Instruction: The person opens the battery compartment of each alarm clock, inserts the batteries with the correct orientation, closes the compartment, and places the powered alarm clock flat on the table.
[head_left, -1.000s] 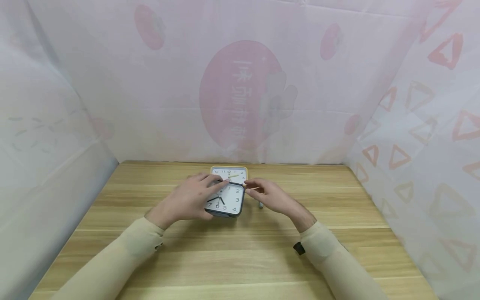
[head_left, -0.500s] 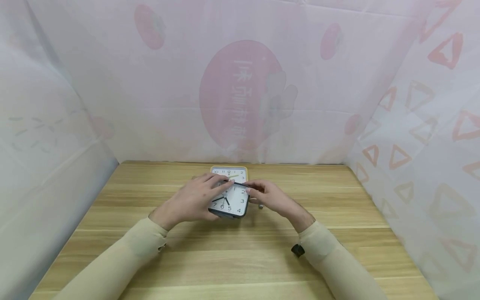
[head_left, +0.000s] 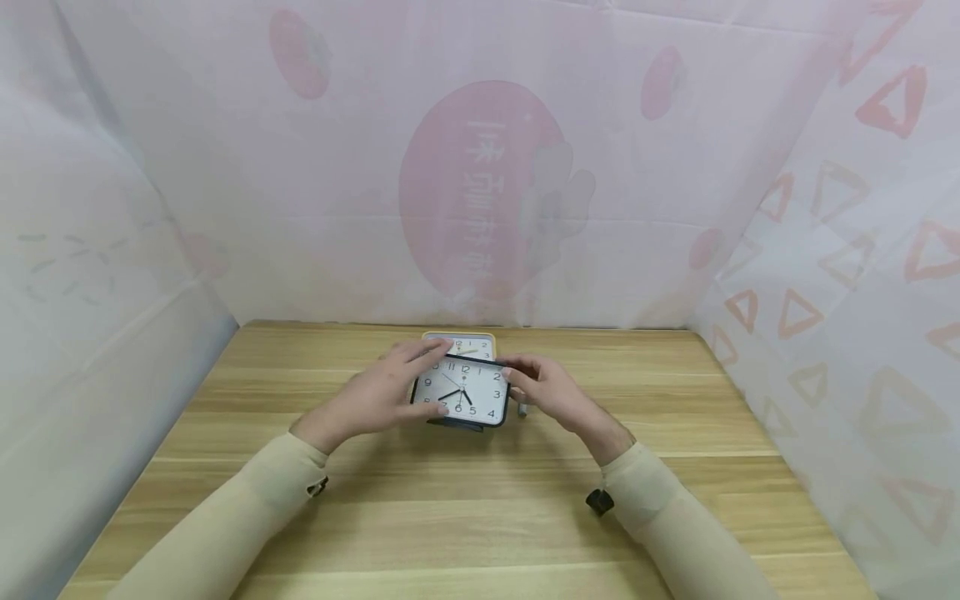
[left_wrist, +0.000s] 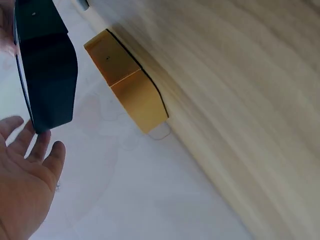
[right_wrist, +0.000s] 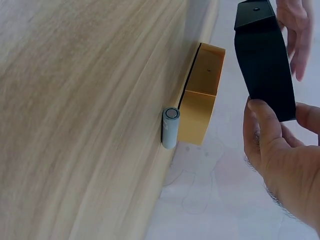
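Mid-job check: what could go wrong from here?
The black clock might slip: the right hand grips it by one end, above the table.
It might knock the yellow clock behind it.
The small grey cylinder beside the yellow clock might roll if bumped.

White-faced, black-framed rectangular clock (head_left: 474,385), held aloft

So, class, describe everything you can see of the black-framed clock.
The black-framed clock is a rounded rectangle with a white face, dark numerals and pointers. Its casing looks plastic, with a black, angled back. Held off the table, face toward the person, it partly hides the yellow clock behind it. The right hand pinches its right end; the left hand is spread at its left end, exact contact unclear.
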